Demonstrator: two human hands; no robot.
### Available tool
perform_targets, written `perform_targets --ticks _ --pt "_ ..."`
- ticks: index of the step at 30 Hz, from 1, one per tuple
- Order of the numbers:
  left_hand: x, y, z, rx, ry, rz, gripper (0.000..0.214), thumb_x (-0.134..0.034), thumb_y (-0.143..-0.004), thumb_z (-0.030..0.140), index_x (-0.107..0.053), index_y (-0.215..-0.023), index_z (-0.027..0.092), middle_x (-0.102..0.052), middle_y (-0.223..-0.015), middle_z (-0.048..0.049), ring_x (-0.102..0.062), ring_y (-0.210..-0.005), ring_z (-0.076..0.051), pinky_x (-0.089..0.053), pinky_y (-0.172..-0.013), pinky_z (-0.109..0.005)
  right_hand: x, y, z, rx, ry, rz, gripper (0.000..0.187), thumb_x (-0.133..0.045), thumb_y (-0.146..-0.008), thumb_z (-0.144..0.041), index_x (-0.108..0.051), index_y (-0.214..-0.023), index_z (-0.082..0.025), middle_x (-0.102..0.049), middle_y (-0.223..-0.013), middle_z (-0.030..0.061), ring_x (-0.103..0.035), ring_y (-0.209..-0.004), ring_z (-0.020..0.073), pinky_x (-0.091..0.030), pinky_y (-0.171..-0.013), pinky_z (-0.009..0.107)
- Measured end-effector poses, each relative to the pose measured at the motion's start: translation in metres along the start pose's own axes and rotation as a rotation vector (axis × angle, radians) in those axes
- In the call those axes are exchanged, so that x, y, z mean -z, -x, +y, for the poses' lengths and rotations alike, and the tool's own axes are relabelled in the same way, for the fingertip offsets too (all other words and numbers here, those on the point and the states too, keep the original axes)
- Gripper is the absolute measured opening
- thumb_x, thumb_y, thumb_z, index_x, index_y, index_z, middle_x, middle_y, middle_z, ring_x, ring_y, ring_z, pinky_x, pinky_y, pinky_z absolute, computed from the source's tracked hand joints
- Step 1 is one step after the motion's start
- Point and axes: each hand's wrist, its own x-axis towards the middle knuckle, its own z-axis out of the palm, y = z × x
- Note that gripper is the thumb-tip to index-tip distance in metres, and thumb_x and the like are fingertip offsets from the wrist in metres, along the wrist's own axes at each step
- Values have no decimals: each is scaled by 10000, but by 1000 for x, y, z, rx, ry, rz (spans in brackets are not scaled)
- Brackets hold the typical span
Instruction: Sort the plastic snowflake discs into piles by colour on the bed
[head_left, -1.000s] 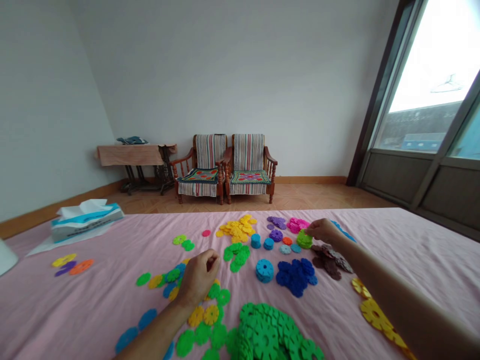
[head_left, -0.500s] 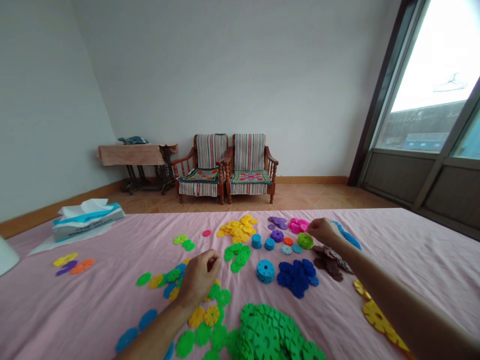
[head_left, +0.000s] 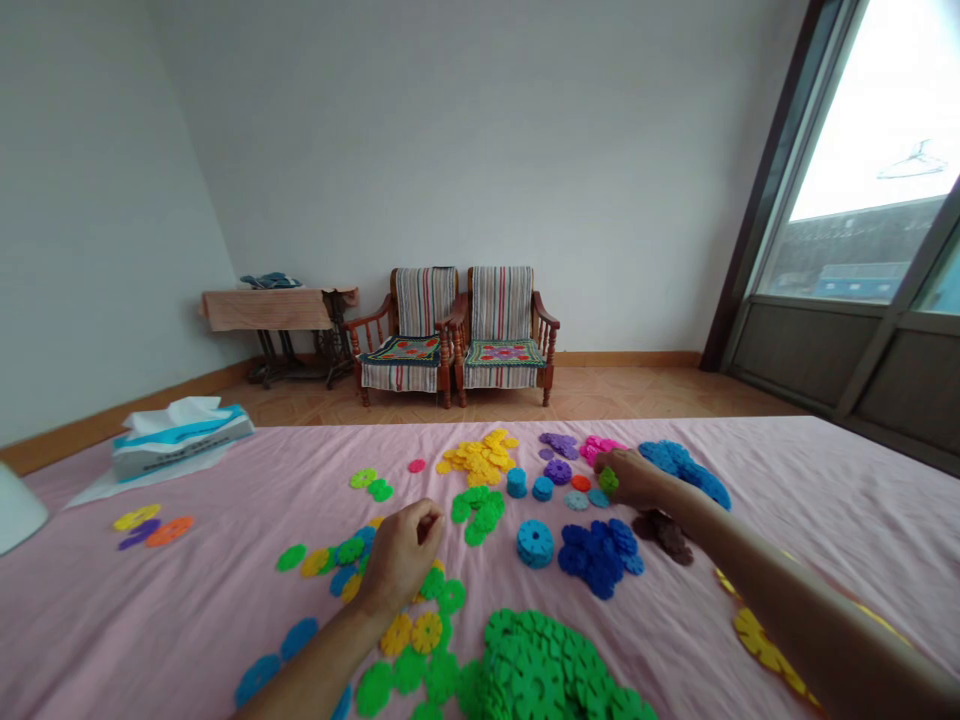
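My left hand is curled shut above scattered green, yellow and blue notched plastic discs; whatever it may hold is hidden. My right hand reaches across to the far right of the table, its fingers closed around a small stack of lime green discs, which they partly cover. Beside that hand lie pink discs, blue discs and brown discs. Just left of it are an orange disc and light blue discs. A dark blue pile is nearer to me.
A large green pile stands at the near edge of the pink cloth. Yellow discs are heaped toward the back, with blue stacks nearer. A tissue box sits far left. Two armchairs stand beyond.
My right hand has come down and slightly nearer, onto the lime green discs, hiding part of them and uncovering more of the blue discs behind. My left hand stays in place.
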Motion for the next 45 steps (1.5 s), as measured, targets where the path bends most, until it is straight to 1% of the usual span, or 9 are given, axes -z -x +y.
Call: perform_targets --ticks 12,17,21,27,32,37,41,43,45 --pt "1 0 1 19 25 -7 170 -478 -772 305 -553 -662 200 -600 -604 17 -581 -596 -145 -400 -584 -218 -1 -5 0 -1 -13 2 265 -563 -898 -319 -584 -1113 -165 -594 -1158 69 -591 -1005 199 -494 -860 414" --pt "0 0 0 8 32 -7 177 -480 -776 311 -554 -659 201 -587 -589 23 -571 -579 -141 -393 -571 -214 13 -1 7 -38 -85 78 267 -563 -898 -311 -580 -1124 -170 -596 -1155 65 -588 -1011 199 -491 -866 417" --pt "1 0 2 12 8 -13 175 -474 -779 307 -549 -661 201 -582 -586 25 -574 -578 -141 -394 -573 -215 21 -1 24 -150 -120 149 228 -543 -911 -309 -597 -1084 -172 -613 -1120 58 -599 -974 182 -498 -852 394" --pt "1 -1 1 6 2 -12 167 -475 -773 296 -547 -653 205 -598 -595 22 -581 -591 -145 -399 -580 -213 10 -1 41 -294 -184 108 239 -543 -910 -325 -595 -1092 -177 -612 -1120 58 -611 -932 172 -518 -804 367" --pt "0 0 -1 6 16 -13 163 -477 -776 286 -563 -666 201 -613 -598 20 -590 -587 -145 -399 -578 -215 -2 -5 40 -314 -281 51 266 -547 -908 -325 -580 -1123 -172 -604 -1135 61 -612 -932 176 -524 -793 370" --pt "-1 -1 -2 -9 10 -3 171 -470 -784 274 -568 -666 197 -605 -585 25 -584 -569 -138 -392 -563 -210 -11 -13 41 -343 -350 53 275 -546 -909 -325 -574 -1132 -167 -604 -1132 61 -614 -925 176 -528 -784 368" --pt "-1 1 -1 -10 9 2 177 -472 -784 275 -562 -654 195 -596 -576 28 -576 -560 -135 -391 -553 -207 -7 -10 38 -357 -359 123 262 -544 -910 -334 -582 -1109 -169 -611 -1110 56 -616 -904 166 -529 -775 359" --pt "-1 1 -1 -12 17 16 181 -476 -786 278 -563 -652 194 -588 -568 30 -570 -554 -133 -392 -546 -206 -1 -2 30 -355 -353 194 220 -539 -911 -322 -604 -1038 -154 -636 -1023 46 -620 -847 152 -521 -750 339" --pt "0 1 -1 -13 38 38 175 -484 -785 278 -578 -667 190 -596 -578 29 -573 -560 -134 -404 -553 -207 5 11 14 -331 -348 282 148 -503 -908 -235 -625 -918 -150 -662 -881 36 -621 -778 148 -490 -717 294"
